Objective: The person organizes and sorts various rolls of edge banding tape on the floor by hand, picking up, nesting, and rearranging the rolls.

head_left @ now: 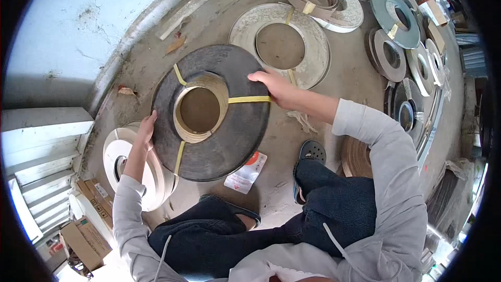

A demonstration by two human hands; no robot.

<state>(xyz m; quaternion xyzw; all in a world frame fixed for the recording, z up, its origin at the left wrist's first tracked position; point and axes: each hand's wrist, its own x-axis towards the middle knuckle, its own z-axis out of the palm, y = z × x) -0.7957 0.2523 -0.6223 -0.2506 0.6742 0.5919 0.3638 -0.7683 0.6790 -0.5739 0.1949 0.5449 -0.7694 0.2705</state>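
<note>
A dark roll [237, 136], held above the floor [342, 68], risked slipping if the grip on its rim weakened, or uncoiling if a yellow band [249, 100] gave way. The left hand [147, 128] and right hand [276, 86] were closed on opposite edges, the fingers beneath largely hidden.

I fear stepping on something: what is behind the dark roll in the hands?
Floor shows through the hole in the dark roll. A white printed sheet and white roll show partly past its edge; their covered parts, and anything else behind, cannot be seen.
</note>
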